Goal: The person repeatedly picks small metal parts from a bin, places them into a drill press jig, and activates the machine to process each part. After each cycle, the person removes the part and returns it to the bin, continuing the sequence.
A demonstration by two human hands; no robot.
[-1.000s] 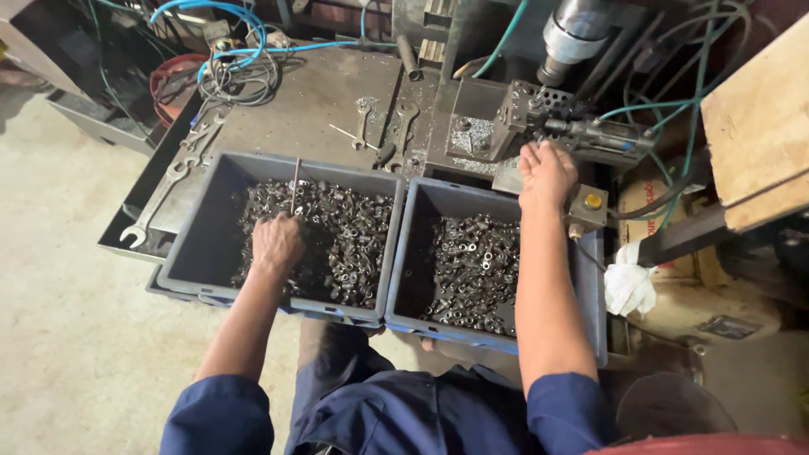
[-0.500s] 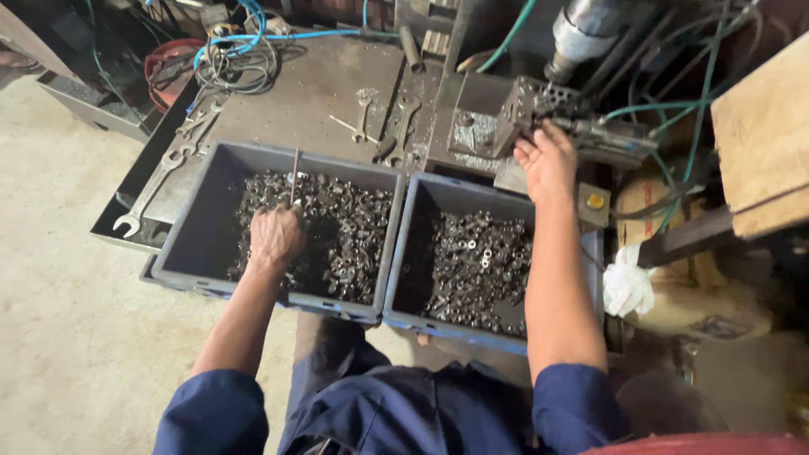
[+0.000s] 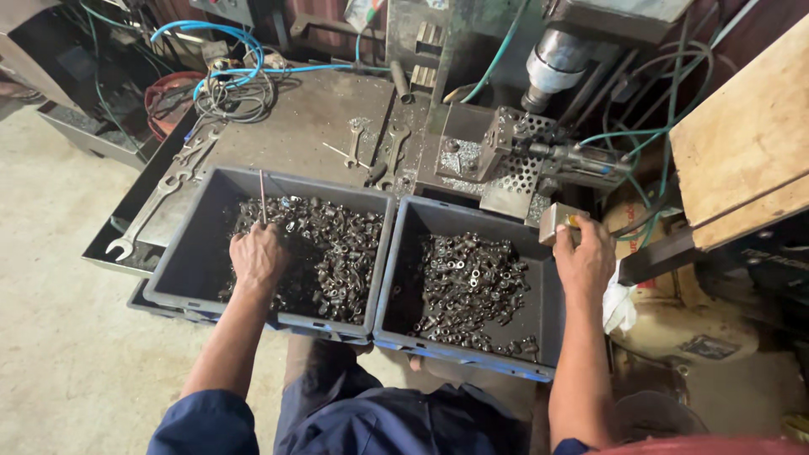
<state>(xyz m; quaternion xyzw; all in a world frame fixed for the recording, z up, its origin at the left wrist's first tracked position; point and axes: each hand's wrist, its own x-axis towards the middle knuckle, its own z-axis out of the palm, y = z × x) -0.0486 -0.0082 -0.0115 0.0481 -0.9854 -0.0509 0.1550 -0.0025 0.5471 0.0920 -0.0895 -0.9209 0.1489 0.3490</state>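
Small metal parts are being picked from the left bin by the left hand, curled shut on some. A small metal box right of that bin is touched by the right hand, fingers together. Next, a careful lift is likely needed so nothing gets dropped.

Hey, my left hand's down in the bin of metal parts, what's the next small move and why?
Probably close the left hand on one piece and lift it: it rests on the pile in the left bin, while the right hand is at the small metal box.

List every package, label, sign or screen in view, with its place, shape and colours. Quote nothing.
Label: a small dark rectangular plate on the cream rounded motor housing, right of the right hand.
Lettering: faint and pale, on the dark machine frame at the right edge.
No packages, signs or screens show.
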